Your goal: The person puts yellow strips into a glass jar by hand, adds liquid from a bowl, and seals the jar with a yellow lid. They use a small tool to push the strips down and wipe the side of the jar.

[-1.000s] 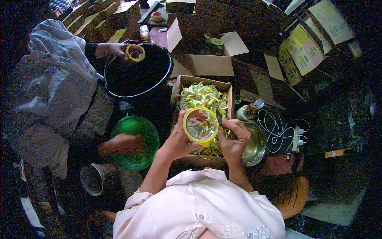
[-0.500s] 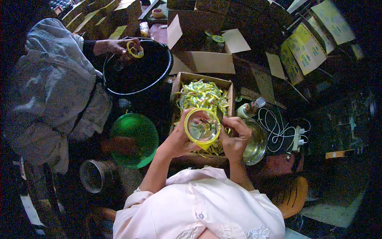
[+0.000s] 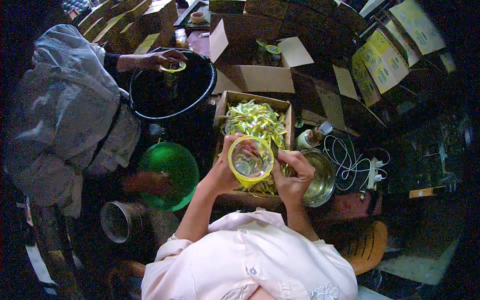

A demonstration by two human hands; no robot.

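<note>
My left hand (image 3: 223, 169) is wrapped around a clear plastic jar (image 3: 250, 160) with a yellow rim, its round mouth turned up toward me. A yellow piece of film hangs at the jar's lower edge. My right hand (image 3: 294, 172) is closed on a thin dark blade that looks like a knife (image 3: 274, 148), pointing up beside the jar's right rim. Its handle is hidden in my fingers. Both hands are above the near part of a cardboard box (image 3: 220, 112), which holds a heap of shiny yellow-green strips or wrappers (image 3: 255, 119).
On the left, another person's hand (image 3: 165, 59) holds a yellow-rimmed piece over a black tub (image 3: 212, 95). A green basin (image 3: 175, 175) and a metal pot (image 3: 114, 222) stand nearer. To the right are a bottle (image 3: 306, 139), a metal bowl (image 3: 322, 185) and a power strip (image 3: 373, 174) with white cable.
The jar has shifted slightly left in my left hand, and my right hand has moved a little left with the knife. The other person's yellow-rimmed piece has tipped flatter over the tub.
</note>
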